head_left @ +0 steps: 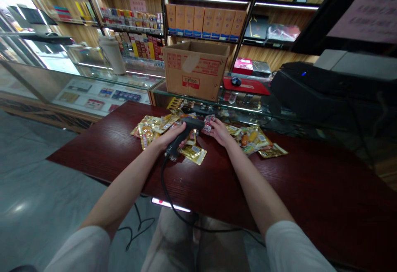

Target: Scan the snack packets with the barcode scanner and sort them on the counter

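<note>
My left hand (173,135) is wrapped round the grip of a black barcode scanner (191,122), its head turned to the right. A cable (163,176) hangs from the grip down over the table edge. My right hand (219,131) pinches a small clear-and-red snack packet (209,122) just in front of the scanner's head. Gold snack packets (149,129) lie in a heap on the left, partly behind my left hand. A single gold packet (195,153) rests below the scanner. More packets (252,137) are piled to the right of my right hand.
The dark red wooden table (310,189) spans the front. Behind it, an open cardboard box (195,71) stands on a glass counter, beside a mouse (236,81) on a red mat. A white cup (113,54) stands further left. A lit phone (170,205) shows below the table edge.
</note>
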A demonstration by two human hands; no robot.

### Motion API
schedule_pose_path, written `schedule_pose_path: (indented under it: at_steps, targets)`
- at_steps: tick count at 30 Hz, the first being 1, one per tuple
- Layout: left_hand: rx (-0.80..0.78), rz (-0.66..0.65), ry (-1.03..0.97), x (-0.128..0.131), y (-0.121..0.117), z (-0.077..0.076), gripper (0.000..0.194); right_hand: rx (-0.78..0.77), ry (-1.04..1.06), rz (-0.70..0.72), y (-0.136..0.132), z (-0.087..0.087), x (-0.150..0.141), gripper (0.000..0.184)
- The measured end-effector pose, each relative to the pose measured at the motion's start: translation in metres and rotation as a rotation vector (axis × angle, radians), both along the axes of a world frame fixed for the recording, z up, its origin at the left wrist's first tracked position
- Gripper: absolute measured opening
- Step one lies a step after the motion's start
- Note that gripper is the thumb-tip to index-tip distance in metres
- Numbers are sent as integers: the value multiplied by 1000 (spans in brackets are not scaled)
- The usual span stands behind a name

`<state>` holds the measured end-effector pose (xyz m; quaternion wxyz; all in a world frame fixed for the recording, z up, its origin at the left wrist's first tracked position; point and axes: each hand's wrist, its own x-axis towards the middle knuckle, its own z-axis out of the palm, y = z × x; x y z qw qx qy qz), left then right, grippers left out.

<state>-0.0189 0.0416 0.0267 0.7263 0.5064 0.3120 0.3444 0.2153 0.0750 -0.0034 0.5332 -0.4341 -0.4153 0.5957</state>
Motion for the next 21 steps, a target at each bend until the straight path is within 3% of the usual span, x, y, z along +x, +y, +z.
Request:
schedule_pose_path:
  at_steps: [5, 11, 13, 17, 21]
  targets:
    - [20, -42, 42, 1, 2, -1, 60, 41, -141, 8, 3, -4, 0, 21]
    - [-22, 45, 76, 0, 5, -6, 60, 50, -233, -61, 15, -13, 1, 28]
    - [-36, 74, 71, -3, 6, -5, 58, 119, -432, -134, 17, -10, 6, 31]
    - [-43, 158, -6, -15, 8, 3, 53, 297, -1092, -322, 10, 4, 25, 36]
    - [-71, 297, -37, -30, 12, 9, 55, 289, -1526, -404, 0, 10, 42, 37]
